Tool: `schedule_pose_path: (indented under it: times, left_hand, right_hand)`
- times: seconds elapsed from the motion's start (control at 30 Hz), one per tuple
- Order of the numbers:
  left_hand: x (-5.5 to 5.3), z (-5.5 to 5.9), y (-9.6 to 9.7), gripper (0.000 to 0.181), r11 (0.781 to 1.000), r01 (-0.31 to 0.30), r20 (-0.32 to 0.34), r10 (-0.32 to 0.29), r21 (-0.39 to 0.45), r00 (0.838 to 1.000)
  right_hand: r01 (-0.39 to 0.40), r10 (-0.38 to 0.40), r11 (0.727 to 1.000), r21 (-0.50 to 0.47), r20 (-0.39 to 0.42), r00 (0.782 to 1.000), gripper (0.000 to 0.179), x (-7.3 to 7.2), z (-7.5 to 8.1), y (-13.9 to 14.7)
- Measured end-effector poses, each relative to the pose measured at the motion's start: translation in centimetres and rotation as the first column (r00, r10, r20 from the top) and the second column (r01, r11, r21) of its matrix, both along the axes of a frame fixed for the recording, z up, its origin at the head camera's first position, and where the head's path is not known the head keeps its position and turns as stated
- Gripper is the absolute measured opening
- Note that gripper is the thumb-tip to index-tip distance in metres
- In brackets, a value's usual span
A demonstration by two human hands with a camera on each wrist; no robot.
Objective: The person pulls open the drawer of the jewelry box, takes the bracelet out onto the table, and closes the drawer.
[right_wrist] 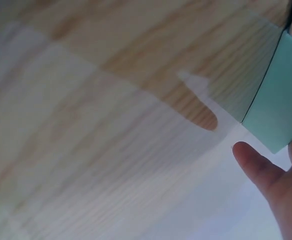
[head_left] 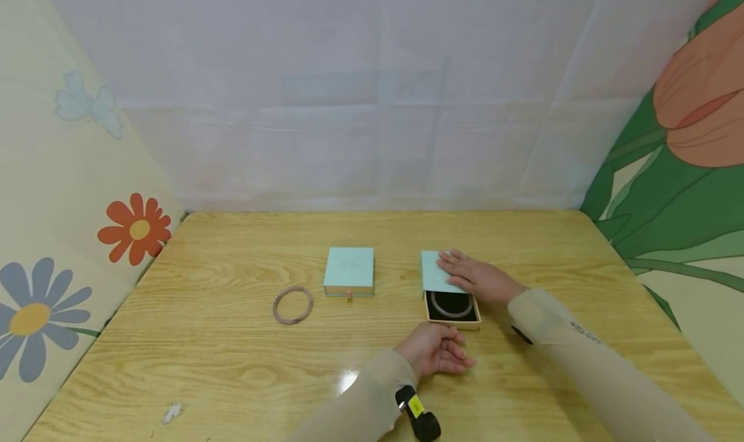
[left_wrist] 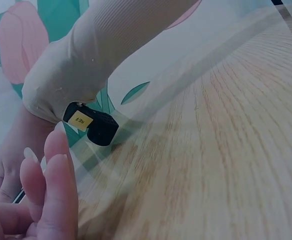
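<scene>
A light-blue drawer box (head_left: 433, 274) stands on the right side of the table with its black-lined drawer (head_left: 431, 309) partly out toward me. A bangle (head_left: 453, 314) lies in that drawer. My right hand (head_left: 479, 280) rests with extended fingers on the box's top; in the right wrist view its thumb (right_wrist: 258, 167) is beside the green-looking box side (right_wrist: 281, 95). My left hand (head_left: 433, 351) is at the drawer's front edge, thumb and forefinger pinching at the small pull tab, which they mostly hide. Its other fingers (left_wrist: 58, 200) curl loosely in the left wrist view.
To the left stands a second light-blue box (head_left: 349, 267), its drawer in and a small tab at the front. Another bangle (head_left: 293, 305) lies on the wooden table (head_left: 232, 364) left of it. A white cloth wall (head_left: 372, 106) rises behind the table; flowered panels flank it.
</scene>
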State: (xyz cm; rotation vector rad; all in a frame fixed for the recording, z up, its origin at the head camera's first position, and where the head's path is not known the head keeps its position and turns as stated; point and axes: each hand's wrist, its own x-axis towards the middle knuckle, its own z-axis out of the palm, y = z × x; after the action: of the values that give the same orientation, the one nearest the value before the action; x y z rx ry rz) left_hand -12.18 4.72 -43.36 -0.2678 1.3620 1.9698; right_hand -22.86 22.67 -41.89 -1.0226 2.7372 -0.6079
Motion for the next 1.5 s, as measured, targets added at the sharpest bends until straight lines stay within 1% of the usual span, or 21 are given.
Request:
schedule_pose_path:
  times: [0.27, 0.73, 1.07, 1.5]
  left_hand:
    - [0.3, -0.1, 0.1, 0.024, 1.0, -0.001, -0.006, 0.001, -0.008, 1.0]
    - [0.6, -0.1, 0.0, 0.024, 1.0, 0.021, 0.001, -0.021, -0.003, 1.0]
    - [1.0, 0.1, 0.1, 0.024, 1.0, -0.001, 0.012, 0.001, -0.005, 1.0]
    - [1.3, 0.1, 0.0, 0.026, 1.0, 0.027, 0.02, -0.027, 0.001, 0.999]
  right_hand:
    - [-0.002, 0.002, 1.0, -0.008, 0.001, 1.0, 0.051, 0.1, 0.0, 0.0]
    - [0.008, -0.008, 1.0, -0.003, 0.008, 1.0, 0.052, 0.2, 0.1, 0.0]
    - [0.008, -0.008, 1.0, -0.012, 0.007, 1.0, 0.051, 0.1, 0.0, -0.1]
    - [0.003, -0.003, 1.0, -0.016, 0.009, 1.0, 0.051, 0.1, 0.1, -0.1]
